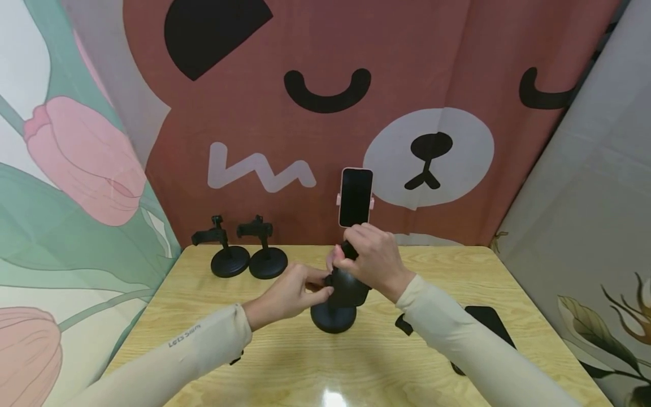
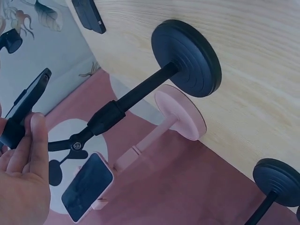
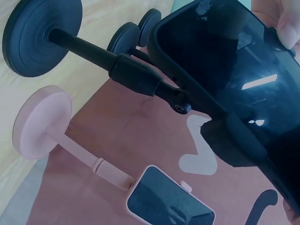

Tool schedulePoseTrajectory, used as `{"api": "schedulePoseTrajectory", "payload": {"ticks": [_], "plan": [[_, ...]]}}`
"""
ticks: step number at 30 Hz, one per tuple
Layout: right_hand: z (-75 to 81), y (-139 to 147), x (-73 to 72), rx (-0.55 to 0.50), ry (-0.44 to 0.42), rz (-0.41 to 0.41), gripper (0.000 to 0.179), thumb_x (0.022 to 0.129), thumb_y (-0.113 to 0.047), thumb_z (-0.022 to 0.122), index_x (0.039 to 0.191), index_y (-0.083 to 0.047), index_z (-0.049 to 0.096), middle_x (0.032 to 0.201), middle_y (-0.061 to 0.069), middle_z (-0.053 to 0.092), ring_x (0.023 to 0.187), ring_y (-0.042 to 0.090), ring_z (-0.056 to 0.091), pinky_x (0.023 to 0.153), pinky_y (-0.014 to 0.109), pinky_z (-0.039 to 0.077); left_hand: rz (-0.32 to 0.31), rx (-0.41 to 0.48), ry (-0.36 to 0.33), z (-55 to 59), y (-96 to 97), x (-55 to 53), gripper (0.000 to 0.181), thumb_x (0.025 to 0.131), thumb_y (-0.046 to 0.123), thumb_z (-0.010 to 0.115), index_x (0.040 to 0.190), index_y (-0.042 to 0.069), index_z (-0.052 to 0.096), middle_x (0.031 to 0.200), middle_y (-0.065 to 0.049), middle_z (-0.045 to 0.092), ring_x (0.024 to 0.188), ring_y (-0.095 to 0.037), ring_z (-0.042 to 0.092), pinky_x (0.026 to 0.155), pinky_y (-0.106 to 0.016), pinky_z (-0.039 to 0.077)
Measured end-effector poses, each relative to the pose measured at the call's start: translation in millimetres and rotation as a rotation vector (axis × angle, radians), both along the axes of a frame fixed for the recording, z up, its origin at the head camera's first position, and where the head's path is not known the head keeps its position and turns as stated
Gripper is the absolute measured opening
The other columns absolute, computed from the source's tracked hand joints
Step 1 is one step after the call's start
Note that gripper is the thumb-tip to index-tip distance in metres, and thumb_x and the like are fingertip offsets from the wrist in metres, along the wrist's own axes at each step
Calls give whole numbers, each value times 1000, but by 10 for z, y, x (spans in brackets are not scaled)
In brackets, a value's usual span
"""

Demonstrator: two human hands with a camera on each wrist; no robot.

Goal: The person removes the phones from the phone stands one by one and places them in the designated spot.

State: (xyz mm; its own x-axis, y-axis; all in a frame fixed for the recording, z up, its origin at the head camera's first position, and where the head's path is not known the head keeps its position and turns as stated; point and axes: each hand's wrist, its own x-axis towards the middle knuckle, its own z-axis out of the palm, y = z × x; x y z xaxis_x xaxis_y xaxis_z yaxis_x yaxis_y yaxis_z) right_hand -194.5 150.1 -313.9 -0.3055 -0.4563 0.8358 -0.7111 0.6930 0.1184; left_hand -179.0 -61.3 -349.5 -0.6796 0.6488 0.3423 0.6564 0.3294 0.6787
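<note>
A black phone stand (image 2: 187, 58) with a round base stands at the middle of the table, and a black phone (image 3: 201, 61) lies in its clamp (image 3: 234, 140), tilted. From the left, my left hand (image 1: 292, 291) pinches the clamp at the phone's side, its thumb (image 3: 288, 30) on the clamp's end in the right wrist view. My right hand (image 1: 376, 260) holds the phone's upper part from the other side, its fingers curled over it. Directly behind stands a pink phone stand (image 2: 180, 112) carrying a pink-edged phone (image 1: 356, 198) with a dark screen.
Two more black phone stands, one at the far left (image 1: 230, 262) and one beside it (image 1: 268, 263), stand near the table's back edge. Another black phone (image 1: 488, 322) lies at the right, partly under my right sleeve. A printed curtain (image 1: 325, 141) hangs behind the wooden table (image 1: 274, 362).
</note>
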Motion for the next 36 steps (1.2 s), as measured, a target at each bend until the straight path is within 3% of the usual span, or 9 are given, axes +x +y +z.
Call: {"api": "schedulePoseTrajectory", "payload": {"ticks": [8, 27, 31, 36], "plan": [[-18, 28, -10, -3, 14, 38, 21, 77, -17, 72, 70, -9, 54, 59, 2, 52, 53, 14, 44, 43, 20, 31, 11, -10, -47, -15, 13, 7, 22, 95, 10, 66, 114, 12, 78, 99, -2, 80, 85, -2, 74, 79, -18, 58], [-16, 72, -53, -2, 20, 80, 18, 79, -20, 69, 73, -9, 55, 60, 1, 52, 52, 14, 45, 42, 21, 34, 21, 12, -5, -30, 17, 18, 20, 95, 10, 66, 110, 11, 78, 95, -3, 80, 84, -6, 75, 77, -17, 58], [-18, 96, -49, 0, 5, 106, 15, 82, -20, 67, 76, -9, 58, 62, 1, 56, 53, 13, 48, 43, 21, 38, 18, 10, -12, -44, 10, 18, 19, 95, 12, 66, 110, 12, 78, 95, -2, 80, 84, -5, 75, 78, -18, 58], [3, 94, -47, -18, 11, 177, 13, 80, -17, 65, 74, -10, 56, 61, 1, 54, 53, 12, 47, 43, 21, 37, 2, 14, -30, -97, -53, -32, 23, 98, 14, 66, 118, 10, 76, 107, -6, 79, 93, -11, 75, 82, -21, 59]]}}
